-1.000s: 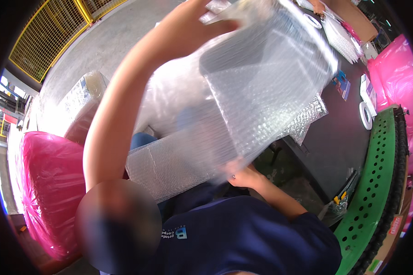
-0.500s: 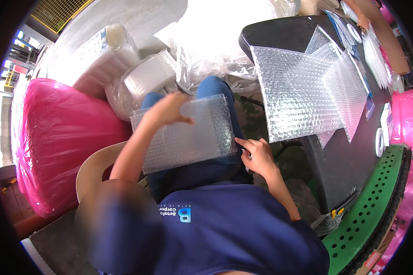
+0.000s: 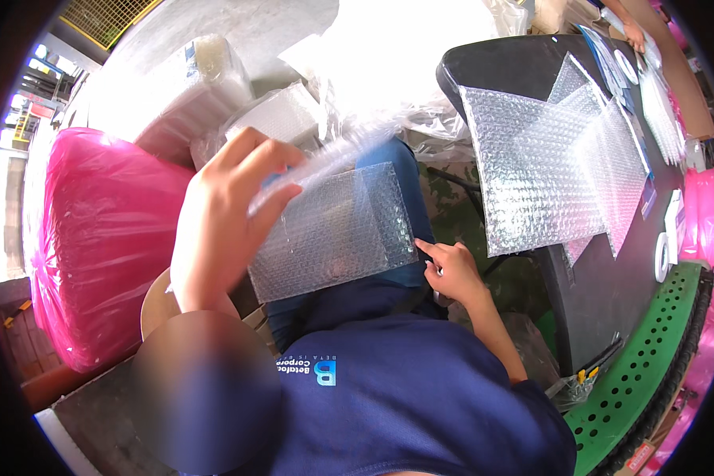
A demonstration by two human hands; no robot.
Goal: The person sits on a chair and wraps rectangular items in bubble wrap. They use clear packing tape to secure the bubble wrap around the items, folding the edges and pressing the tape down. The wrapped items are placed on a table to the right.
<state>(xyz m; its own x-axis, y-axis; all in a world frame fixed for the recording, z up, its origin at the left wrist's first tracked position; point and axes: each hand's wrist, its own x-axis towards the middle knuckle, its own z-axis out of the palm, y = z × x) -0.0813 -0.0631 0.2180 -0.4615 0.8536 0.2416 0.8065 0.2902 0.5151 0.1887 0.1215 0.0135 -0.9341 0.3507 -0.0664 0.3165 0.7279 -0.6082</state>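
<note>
My left hand [image 3: 234,210] is raised at the left of my lap, thumb and fingers pinching the edge of a clear bubble wrap sheet [image 3: 345,151]. That lifted sheet is smeared by motion and slants up toward the far right. Beneath it, another rectangular piece of bubble wrap [image 3: 333,238] lies flat across my thighs; whether the two are joined cannot be told. At the flat piece's right edge is my right hand [image 3: 454,272], its index finger stretched out against the edge, the other fingers partly curled with nothing visibly held.
To the right, a black table [image 3: 595,293] carries overlapping bubble wrap pieces [image 3: 539,174], with one corner overhanging its edge, and white tape rolls [image 3: 662,255]. A pink wrapped bundle [image 3: 111,246] stands left. Wrapped packs [image 3: 190,91] sit ahead. Another person's hand [image 3: 634,36] shows far right.
My left hand has risen and drawn back toward me from above the bubble wrap, lifting a sheet's edge. My right hand keeps its place at the right edge.
</note>
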